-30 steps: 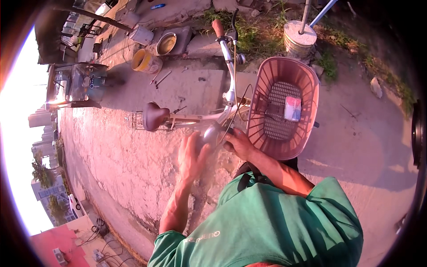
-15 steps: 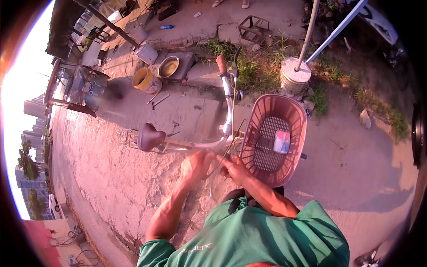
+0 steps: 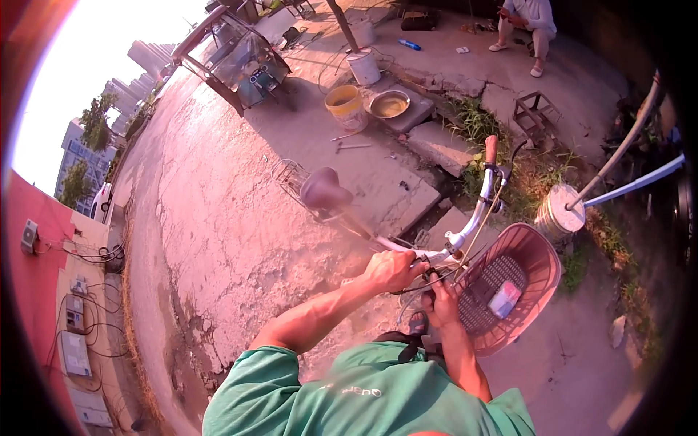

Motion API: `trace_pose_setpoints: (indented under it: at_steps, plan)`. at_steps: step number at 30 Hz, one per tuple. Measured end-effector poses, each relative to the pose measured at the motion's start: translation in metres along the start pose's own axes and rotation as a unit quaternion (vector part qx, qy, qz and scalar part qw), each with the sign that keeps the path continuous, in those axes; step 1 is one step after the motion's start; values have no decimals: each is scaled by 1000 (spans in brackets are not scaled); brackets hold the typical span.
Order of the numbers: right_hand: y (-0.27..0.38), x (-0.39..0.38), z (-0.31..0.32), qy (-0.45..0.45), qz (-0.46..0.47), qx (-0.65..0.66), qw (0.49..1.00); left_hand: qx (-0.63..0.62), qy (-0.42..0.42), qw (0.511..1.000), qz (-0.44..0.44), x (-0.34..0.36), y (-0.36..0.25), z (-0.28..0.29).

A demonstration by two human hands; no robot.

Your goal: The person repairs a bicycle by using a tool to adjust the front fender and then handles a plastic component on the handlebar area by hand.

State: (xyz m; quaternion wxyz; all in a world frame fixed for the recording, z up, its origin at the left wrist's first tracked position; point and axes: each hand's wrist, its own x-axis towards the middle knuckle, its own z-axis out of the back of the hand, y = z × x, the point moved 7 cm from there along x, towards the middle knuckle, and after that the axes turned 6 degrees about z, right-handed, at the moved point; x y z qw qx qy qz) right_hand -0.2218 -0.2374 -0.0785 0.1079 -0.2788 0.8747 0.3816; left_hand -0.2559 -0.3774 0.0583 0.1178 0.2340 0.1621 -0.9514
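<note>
A bicycle stands in front of me, its silver handlebar (image 3: 476,218) turned sideways. My left hand (image 3: 392,272) is closed around the near end of the bar. Close beside it, my right hand (image 3: 441,301) has its fingers bent in on a dark brake lever (image 3: 430,275) fitted there. Thin cables (image 3: 465,263) loop past both hands. The far end of the bar carries a brown grip (image 3: 491,149). To the right is the brown plastic basket (image 3: 542,254), with a small white and pink packet (image 3: 504,299) in it. The brown saddle (image 3: 325,190) is blurred at left.
Beyond the bicycle are a yellow bucket (image 3: 345,107), a metal basin (image 3: 390,105) and tools (image 3: 354,146) on the ground. A bucket with poles (image 3: 561,209) stands right. A person (image 3: 529,25) sits at the back; a covered three-wheeler (image 3: 243,65) is far left.
The view has swung left, so the bicycle and hands appear further right and a seated person shows. Both hands stay together at the bar; a dark brake lever now shows between them.
</note>
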Motion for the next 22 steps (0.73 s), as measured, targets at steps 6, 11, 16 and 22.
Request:
trace_pose_setpoints:
  at_steps: [6,11,16,22]
  plan:
    - [-19,13,-12,42,-46,77,995,-23,-65,996,-52,7,8,7]
    - [39,-4,-15,-66,-92,-32,993,-24,-19,999,-33,-3,0,7]
    - [-10,-1,-3,-5,-21,-4,1000,-37,-40,998,-26,1,1,16]
    - [8,-1,-16,-37,-76,80,993,-50,-80,994,-47,-5,14,9]
